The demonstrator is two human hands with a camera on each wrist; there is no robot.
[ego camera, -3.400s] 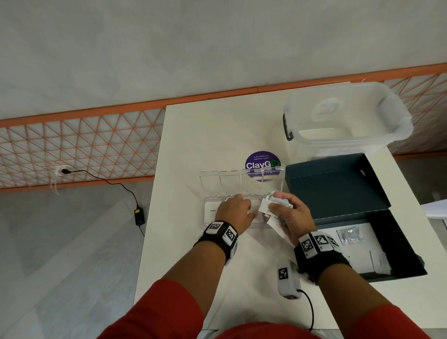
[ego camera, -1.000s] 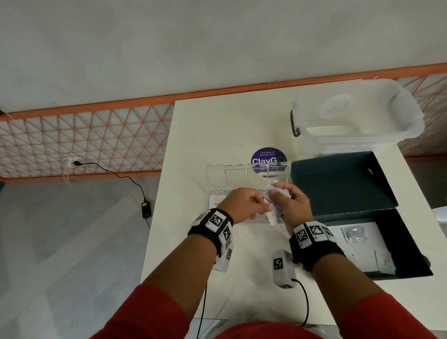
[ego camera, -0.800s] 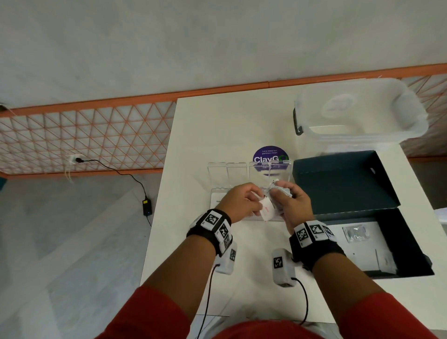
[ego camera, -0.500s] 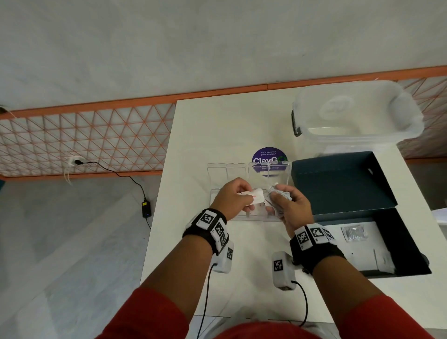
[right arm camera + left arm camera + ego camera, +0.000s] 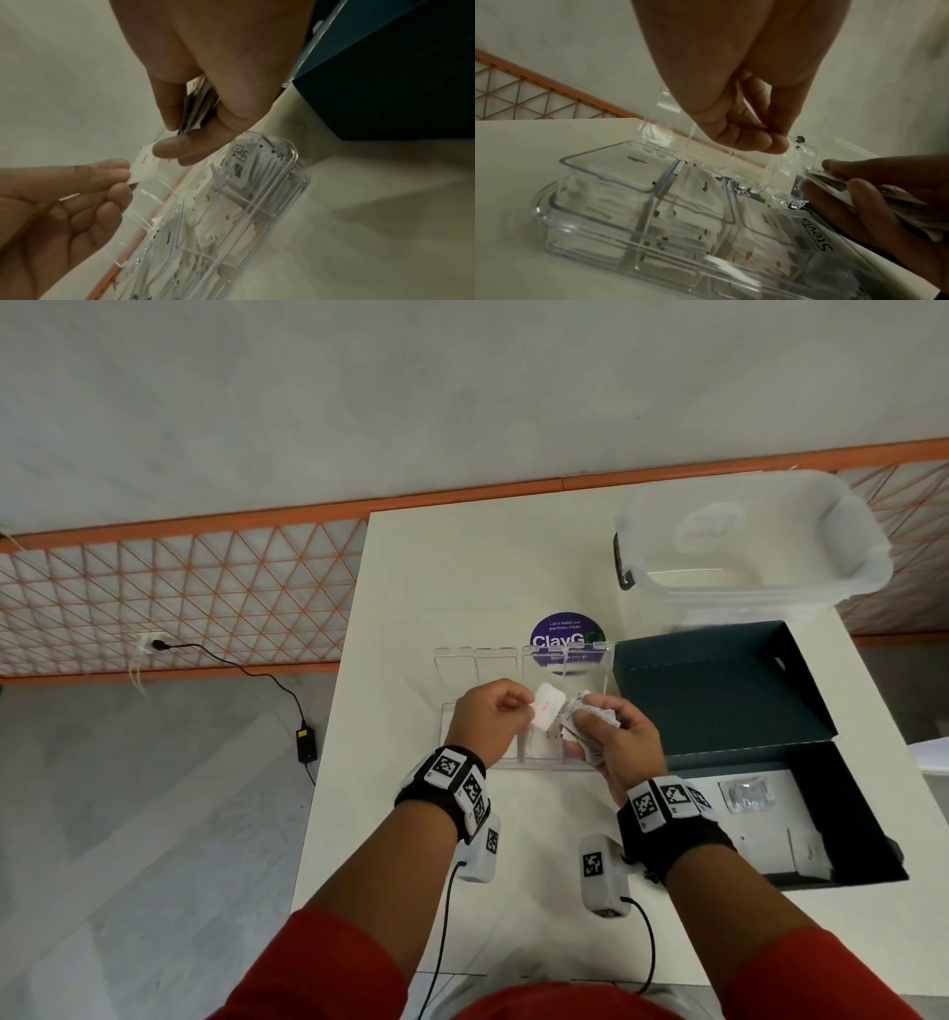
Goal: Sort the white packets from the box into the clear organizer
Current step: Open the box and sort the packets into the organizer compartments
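My left hand (image 5: pixel 493 719) pinches one white packet (image 5: pixel 547 711) with red print between thumb and fingertips, above the clear organizer (image 5: pixel 477 757). The same white packet (image 5: pixel 145 166) shows in the right wrist view, held by the left hand (image 5: pixel 77 192). My right hand (image 5: pixel 616 742) grips a stack of white packets (image 5: pixel 588 719) just right of it, over the organizer's right end. The organizer (image 5: pixel 639 229) has its lids up and several compartments hold packets. The dark box (image 5: pixel 842 814) lies open to the right with a few packets inside.
A large clear plastic tub (image 5: pixel 750 546) stands at the table's back right. A purple round sticker (image 5: pixel 565 636) lies behind the organizer. The table's left edge (image 5: pixel 328 737) drops to the floor, where a charger and cable (image 5: pixel 306 747) lie.
My left hand went from pressing into the organizer to pulling one packet off the right hand's stack. It now holds that packet up and slightly left of the stack.
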